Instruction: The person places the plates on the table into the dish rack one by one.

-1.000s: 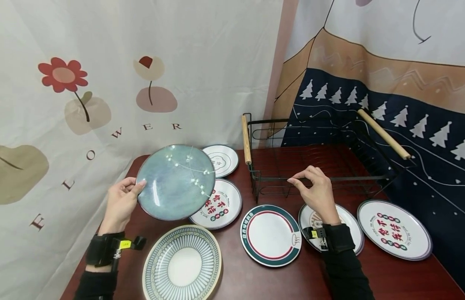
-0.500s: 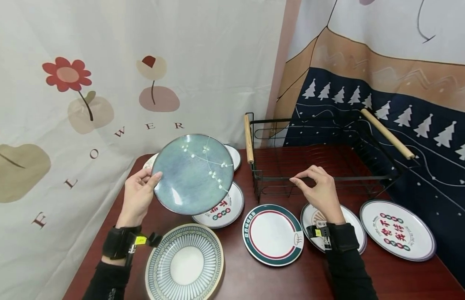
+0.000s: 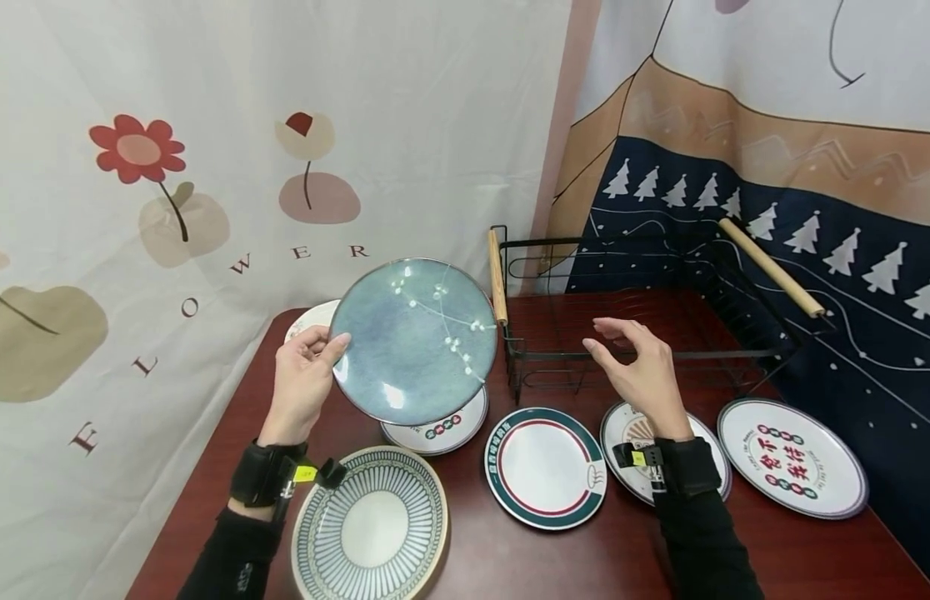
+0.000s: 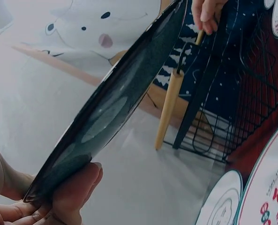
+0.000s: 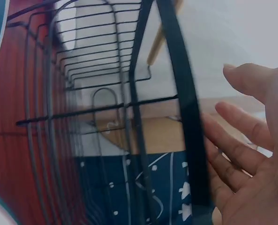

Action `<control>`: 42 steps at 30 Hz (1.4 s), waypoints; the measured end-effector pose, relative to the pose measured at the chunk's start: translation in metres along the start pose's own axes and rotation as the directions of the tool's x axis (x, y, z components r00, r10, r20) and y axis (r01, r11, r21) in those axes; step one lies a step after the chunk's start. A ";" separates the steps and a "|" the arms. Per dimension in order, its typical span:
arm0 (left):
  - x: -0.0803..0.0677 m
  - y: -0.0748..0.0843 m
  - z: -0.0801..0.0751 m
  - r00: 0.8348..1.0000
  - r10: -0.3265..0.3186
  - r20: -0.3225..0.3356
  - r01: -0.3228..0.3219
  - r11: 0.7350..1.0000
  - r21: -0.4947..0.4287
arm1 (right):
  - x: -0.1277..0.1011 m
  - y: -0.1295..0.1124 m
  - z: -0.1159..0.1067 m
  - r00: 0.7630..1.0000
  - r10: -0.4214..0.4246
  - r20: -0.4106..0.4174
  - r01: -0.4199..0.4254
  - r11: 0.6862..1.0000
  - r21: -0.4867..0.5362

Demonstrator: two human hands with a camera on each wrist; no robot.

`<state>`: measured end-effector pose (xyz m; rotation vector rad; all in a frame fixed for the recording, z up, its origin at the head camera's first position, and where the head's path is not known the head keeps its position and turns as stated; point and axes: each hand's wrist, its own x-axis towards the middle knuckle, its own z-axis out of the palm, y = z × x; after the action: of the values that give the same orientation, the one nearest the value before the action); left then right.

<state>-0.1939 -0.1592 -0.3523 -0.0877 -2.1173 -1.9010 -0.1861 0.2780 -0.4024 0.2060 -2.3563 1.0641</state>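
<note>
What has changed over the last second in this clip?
The left hand, gripping the blue plate by its rim, has carried it right and up toward the black rack. The right hand has let go of the rack's front wire and opened. The plates on the table stayed put.

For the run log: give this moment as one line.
left hand: holds blue plate tilted, lifted | right hand: open, beside dish rack | table: other plates lying flat
</note>
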 end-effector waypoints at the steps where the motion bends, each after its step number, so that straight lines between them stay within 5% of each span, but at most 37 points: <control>1: 0.001 0.001 0.003 1.000 0.008 0.007 -0.008 1.000 -0.008 | 0.001 -0.003 -0.001 1.000 0.003 -0.003 -0.003 1.000 0.006; 6: 0.003 0.007 0.017 0.999 0.030 0.040 -0.028 0.999 -0.037 | 0.006 -0.027 -0.005 0.999 0.003 0.037 -0.006 0.996 0.089; 10: 0.003 0.011 0.029 0.998 0.026 0.061 -0.022 0.998 -0.061 | 0.010 -0.050 -0.006 0.988 0.016 0.151 -0.045 0.980 0.192; 19: 0.001 0.012 0.052 0.995 0.045 0.092 -0.038 0.997 -0.070 | 0.020 -0.079 -0.001 0.895 0.113 0.432 -0.278 0.899 0.339; 25: -0.002 0.010 0.062 0.993 0.048 0.107 -0.044 0.998 -0.044 | 0.019 -0.081 0.003 0.875 0.188 0.446 -0.357 0.873 0.332; 36: -0.002 0.006 0.066 0.983 0.055 0.174 -0.051 0.998 -0.027 | 0.016 -0.073 0.002 0.854 0.190 0.484 -0.428 0.786 0.446; 42: -0.003 0.001 0.068 0.966 -0.002 0.259 0.007 1.000 -0.017 | 0.014 -0.069 0.000 0.873 0.195 0.447 -0.420 0.767 0.486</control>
<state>-0.2030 -0.0924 -0.3579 -0.3546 -2.2655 -2.0054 -0.1743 0.2322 -0.3500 0.2509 -2.3678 2.0637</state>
